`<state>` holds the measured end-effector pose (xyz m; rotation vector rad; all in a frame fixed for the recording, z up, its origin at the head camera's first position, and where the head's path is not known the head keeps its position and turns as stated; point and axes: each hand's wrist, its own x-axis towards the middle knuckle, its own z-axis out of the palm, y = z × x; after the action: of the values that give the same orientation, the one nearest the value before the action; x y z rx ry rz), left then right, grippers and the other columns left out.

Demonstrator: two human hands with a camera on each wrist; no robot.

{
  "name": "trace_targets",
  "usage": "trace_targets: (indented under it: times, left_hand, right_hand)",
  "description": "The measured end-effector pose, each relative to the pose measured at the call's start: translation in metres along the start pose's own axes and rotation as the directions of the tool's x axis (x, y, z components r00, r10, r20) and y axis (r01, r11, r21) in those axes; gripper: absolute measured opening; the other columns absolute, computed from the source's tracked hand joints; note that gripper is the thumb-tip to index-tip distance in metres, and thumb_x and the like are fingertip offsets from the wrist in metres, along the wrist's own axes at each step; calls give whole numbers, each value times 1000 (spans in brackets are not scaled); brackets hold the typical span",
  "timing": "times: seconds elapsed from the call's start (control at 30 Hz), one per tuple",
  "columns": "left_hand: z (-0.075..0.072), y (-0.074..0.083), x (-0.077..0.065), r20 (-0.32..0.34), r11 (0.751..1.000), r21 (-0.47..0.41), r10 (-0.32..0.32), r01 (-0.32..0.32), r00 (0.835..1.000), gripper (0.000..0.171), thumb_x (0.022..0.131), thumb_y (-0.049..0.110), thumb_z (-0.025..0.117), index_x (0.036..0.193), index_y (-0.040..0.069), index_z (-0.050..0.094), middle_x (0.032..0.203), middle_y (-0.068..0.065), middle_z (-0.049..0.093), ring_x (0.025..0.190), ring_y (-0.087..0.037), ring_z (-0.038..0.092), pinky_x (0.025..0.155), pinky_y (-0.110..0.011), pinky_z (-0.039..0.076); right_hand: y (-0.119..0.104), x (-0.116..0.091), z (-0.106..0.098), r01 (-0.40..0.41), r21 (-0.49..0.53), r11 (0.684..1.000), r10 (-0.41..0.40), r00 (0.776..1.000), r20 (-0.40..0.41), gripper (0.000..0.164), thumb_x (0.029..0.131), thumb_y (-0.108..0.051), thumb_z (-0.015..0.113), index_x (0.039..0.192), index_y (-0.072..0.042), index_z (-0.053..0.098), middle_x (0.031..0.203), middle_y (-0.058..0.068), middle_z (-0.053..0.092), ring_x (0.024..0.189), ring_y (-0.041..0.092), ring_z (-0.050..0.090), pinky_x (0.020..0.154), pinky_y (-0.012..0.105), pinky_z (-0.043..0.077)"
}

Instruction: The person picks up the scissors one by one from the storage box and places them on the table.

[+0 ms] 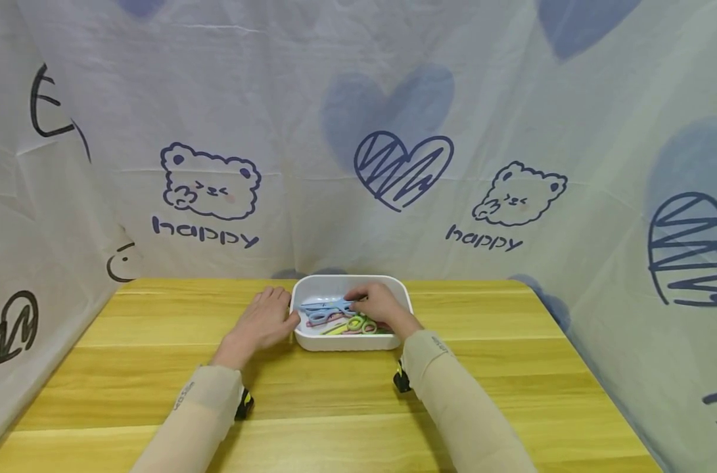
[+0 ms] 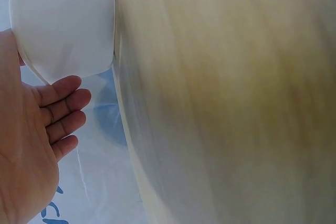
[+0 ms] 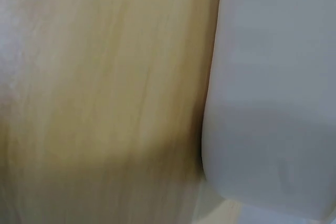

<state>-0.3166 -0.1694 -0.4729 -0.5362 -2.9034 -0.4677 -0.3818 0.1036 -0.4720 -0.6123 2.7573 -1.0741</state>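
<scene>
A white plastic basket (image 1: 346,342) stands near the back edge of the table, with several scissors in it. My left hand (image 1: 267,320) is at the basket's left side, fingers fairly straight and thumb by the rim; in the left wrist view the fingers (image 2: 67,98) lie loosely beside the white wall. Inside the basket, my right hand (image 1: 378,305) pinches blue scissors (image 1: 328,310) with its thumb and fingers. Green scissors (image 1: 361,324) lie beneath that hand, and something pink shows partly under the blue ones. The right wrist view shows only the basket's outer wall (image 3: 273,93) and tabletop.
The wood-patterned table (image 1: 328,407) extends to both sides and in front of the basket. A pale cloth (image 1: 311,217) with hearts and bear drawings hangs close behind the table and at its sides. A small black-and-yellow device sits under each wrist.
</scene>
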Motion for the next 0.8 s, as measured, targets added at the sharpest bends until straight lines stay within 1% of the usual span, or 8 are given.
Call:
trace_targets:
  times: [0.17, 0.53, 0.73, 0.8]
  left_hand:
    - [1, 0, 0, -1, 1000, -5, 2, -2, 1000, 41, 100, 31, 55, 120, -5, 60, 117, -16, 60, 110, -33, 49, 101, -49, 41]
    - [0, 1, -1, -2, 1000, -5, -1, 1, 1000, 40, 100, 30, 55, 120, -4, 60, 115, -15, 60, 109, -33, 49, 99, -49, 42]
    - [-2, 2, -1, -19, 1000, 0, 16, -16, 1000, 32, 99, 27, 54, 111, -2, 60, 108, -14, 59, 105, -33, 49, 96, -49, 41]
    - [-3, 2, -1, -24, 1000, 3, 21, -21, 999, 30, 98, 26, 54, 109, -2, 60, 107, -13, 59, 105, -33, 49, 96, -49, 42]
  right_hand:
    - [0, -1, 0, 6, -2, 1000, -6, 1000, -17, 19, 94, -8, 74, 112, -7, 80, 114, 7, 77, 111, 22, 66, 101, 39, 51]
    - [-2, -3, 2, 71, -27, 997, -73, 995, -64, 18, 94, -4, 73, 110, -3, 79, 111, 11, 77, 107, 24, 68, 100, 39, 52]
    - [0, -3, 2, 62, -46, 997, -66, 994, -84, 17, 95, -6, 72, 111, -3, 79, 111, 10, 77, 108, 25, 68, 100, 40, 52]
    - [0, -3, 2, 39, -33, 999, -42, 996, -83, 18, 96, -8, 71, 112, -5, 79, 113, 10, 76, 110, 25, 68, 101, 41, 51]
